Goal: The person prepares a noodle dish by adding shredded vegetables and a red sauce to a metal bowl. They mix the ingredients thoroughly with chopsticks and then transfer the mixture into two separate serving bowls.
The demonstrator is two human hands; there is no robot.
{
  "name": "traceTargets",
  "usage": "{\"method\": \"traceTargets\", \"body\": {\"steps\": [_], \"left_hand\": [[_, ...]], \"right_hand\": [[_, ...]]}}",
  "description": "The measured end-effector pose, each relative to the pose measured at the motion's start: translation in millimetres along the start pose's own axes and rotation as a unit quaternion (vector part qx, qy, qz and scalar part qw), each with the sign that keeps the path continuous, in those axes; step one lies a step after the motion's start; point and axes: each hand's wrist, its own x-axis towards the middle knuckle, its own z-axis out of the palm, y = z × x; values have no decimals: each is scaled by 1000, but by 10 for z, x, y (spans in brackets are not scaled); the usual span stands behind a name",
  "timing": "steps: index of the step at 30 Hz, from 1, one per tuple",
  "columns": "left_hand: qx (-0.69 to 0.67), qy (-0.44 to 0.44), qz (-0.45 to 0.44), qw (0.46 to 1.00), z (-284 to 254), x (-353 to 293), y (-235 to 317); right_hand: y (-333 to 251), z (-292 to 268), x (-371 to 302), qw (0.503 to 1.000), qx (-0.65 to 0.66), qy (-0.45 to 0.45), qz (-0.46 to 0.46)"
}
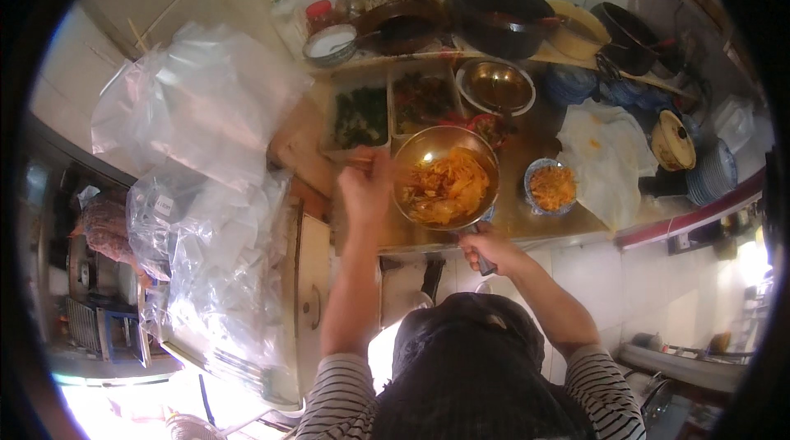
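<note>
My right hand (490, 251) is closed around the dark handle of a round metal pan (433, 142). Orange-yellow shredded food (453, 183) lies in the pan, heaped toward its middle and right. At the pan's left rim, my left hand (366, 191) is closed on thin brown sticks that look like chopsticks (360, 162); motion blurs their far ends. To the right of the pan stands a patterned blue-and-white bowl (532, 200), filled with similar orange shreds.
Behind the pan are a tub of chopped greens (360, 115), a second tub (421, 98) and a bowl of brown liquid (496, 86). Large pots (500, 22) line the back shelf. A white cloth (607, 160) and stacked plates (714, 176) lie right; plastic bags (214, 111) fill the left.
</note>
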Motion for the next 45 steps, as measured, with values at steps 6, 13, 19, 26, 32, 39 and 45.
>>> {"method": "traceTargets", "body": {"steps": [6,13,19,26,32,39,45], "left_hand": [[207,-229,139,941,-66,68,51],[98,-351,72,928,-289,340,327],[72,-245,92,962,126,528,121],[143,-239,104,955,151,669,76],[155,-109,3,982,8,639,36],[156,-50,58,985,278,446,20],[-85,141,-120,979,-18,199,-732]], "right_hand": [[-113,78,-51,999,-31,-19,6],[-114,-58,-212,999,19,-38,-8],[13,65,-167,998,-5,-59,-13],[49,-23,-156,997,52,-55,-3],[47,-55,-245,998,54,17,-6],[-54,134,-57,1000,-14,24,-4],[-80,247,-55,996,-41,26,-80]]}}
